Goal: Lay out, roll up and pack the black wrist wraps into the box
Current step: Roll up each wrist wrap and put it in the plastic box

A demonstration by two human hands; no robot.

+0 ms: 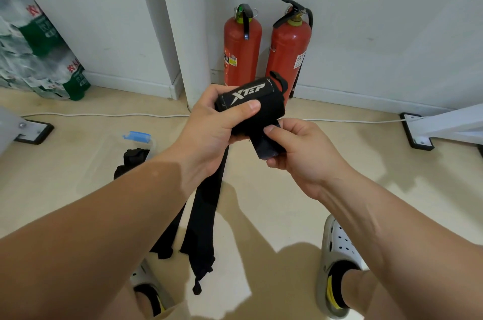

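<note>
Gripping the rolled black wrist wrap (251, 96) in mid-air above the floor (264, 196), the left hand (209, 131) curls its fingers (218, 89) round the roll while the right hand (295, 147) pinches the loose tail just beneath.

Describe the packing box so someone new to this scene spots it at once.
From the two red fire extinguishers at the wall, come down-left across the beige floor, past the white cable. The box sits just left of the person's left forearm, black fabric inside. It is the only see-through thing there, with a light-blue clip on its rim.
</note>
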